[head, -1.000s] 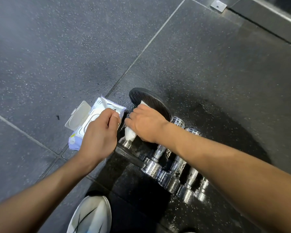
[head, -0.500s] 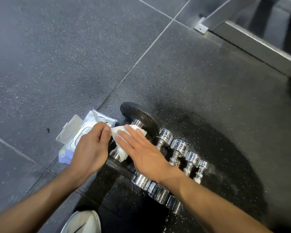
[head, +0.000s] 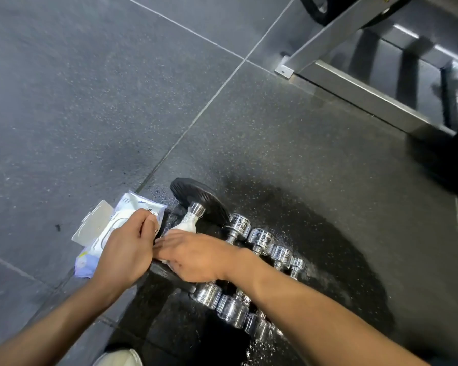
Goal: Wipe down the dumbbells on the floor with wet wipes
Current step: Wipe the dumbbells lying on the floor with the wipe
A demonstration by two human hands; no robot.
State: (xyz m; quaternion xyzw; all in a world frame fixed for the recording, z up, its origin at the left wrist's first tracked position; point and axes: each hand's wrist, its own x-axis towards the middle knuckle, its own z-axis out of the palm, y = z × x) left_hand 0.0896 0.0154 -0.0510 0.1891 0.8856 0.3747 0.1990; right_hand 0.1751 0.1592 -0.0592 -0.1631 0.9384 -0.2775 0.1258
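Status: wiping is in progress on dumbbell 1 of 5. Hands are together, fingertips touching. The right hand (head: 196,256) is clamped on the wet wipe (head: 184,228), fingers over the top and thumb on the near side, wrapping it around the knurled handle (head: 195,211) of the black-plate dumbbell (head: 198,198). The left hand (head: 124,252) sits just left of it with fingers curled, but what they grip is hidden: could be the near plate, the wipe's edge or the pack, cannot tell. The wipes pack (head: 132,204) lies under and beyond the left hand with its lid flap (head: 95,224) open, so more wipes are within reach. 4 chrome dumbbells (head: 261,237) lie in a row just right of the right hand, their near heads partly under the right forearm. The floor (head: 90,101) around them has a dark glossy wet patch (head: 323,233), but nothing shows whether the chrome ones have been wiped. Judgement: early to middle. The wipe covers only part of the handle, the bare end by the far plate is exposed, and both black plates look untouched by the wipe right now. Likely remaining: the rest of the handle, 2 plates, then 4 chrome units unless they are already done. A rack frame (head: 354,91) stands well beyond both hands and plays no part.
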